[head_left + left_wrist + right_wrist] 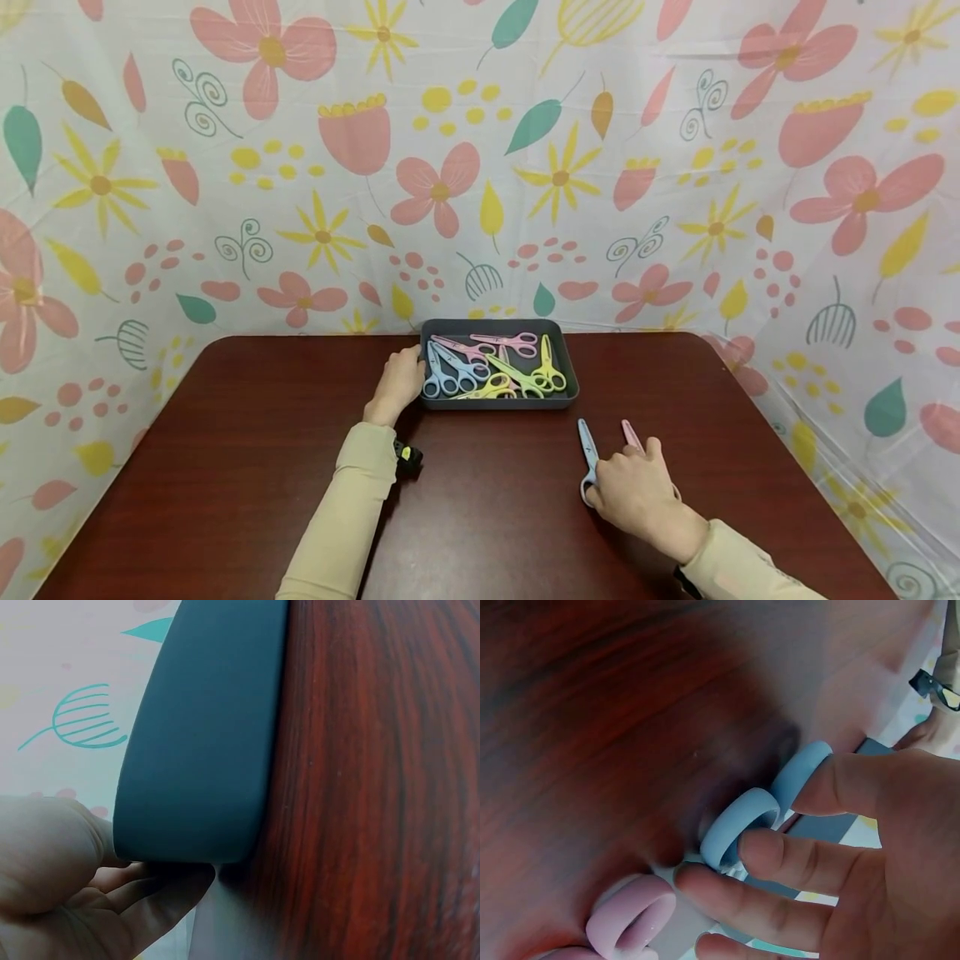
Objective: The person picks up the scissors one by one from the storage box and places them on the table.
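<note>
The grey tray [498, 404] stands at the far edge of the surface [480, 508], containing several blue, pink and yellow-green scissors, jumbled and overlapping. My left hand [399, 385], arm extended, grips its left end between thumb and fingers. My right hand [633, 492], palm down in front of the tray to the right, pinches the blue scissors [588, 442] by the handles, blades pointing away. The pink scissors [630, 433] lie just beside them, partly under that hand. The surface is dark red-brown wood grain; a floral sheet [487, 150] hangs behind.
</note>
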A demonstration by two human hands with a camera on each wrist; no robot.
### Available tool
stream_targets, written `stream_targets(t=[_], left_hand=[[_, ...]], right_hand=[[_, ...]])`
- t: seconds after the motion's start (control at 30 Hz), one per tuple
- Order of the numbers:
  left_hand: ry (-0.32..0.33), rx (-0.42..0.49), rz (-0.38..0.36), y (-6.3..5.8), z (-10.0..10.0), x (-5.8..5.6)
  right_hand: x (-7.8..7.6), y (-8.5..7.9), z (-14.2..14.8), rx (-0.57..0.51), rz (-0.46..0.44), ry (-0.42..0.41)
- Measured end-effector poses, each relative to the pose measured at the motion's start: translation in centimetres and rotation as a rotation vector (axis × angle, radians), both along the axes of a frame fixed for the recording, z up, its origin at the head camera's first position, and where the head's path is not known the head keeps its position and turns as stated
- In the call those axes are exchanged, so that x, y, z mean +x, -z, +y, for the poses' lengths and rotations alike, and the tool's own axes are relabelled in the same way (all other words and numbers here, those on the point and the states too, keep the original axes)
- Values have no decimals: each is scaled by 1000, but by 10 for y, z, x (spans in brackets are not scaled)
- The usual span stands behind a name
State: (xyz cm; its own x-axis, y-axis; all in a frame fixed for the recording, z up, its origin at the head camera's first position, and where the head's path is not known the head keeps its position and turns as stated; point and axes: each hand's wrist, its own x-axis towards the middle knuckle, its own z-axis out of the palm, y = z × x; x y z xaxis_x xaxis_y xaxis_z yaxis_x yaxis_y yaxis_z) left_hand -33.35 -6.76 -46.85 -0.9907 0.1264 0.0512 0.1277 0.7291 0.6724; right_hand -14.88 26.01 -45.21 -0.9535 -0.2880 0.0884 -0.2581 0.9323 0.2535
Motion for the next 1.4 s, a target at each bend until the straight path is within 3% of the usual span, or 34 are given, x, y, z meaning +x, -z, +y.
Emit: stream_targets(t=[0.67,0.9,1.03,1.27,1.4], left_hand=[[7,4,1,2,-1,-1],[8,3,6,3,-3,-1],[6,-7,14,1,-4,-2],[11,-2,1,1,-4,-2],[5,-4,3,3,-3,-2]], right_hand=[[8,-3,2,-48,35,5],[4,-16,4,-51,137,-16],[-5,-22,5,-63,169,-38],[-31,-31,7,-124,84,-50],[-48,-30,4,-143,106,-75]])
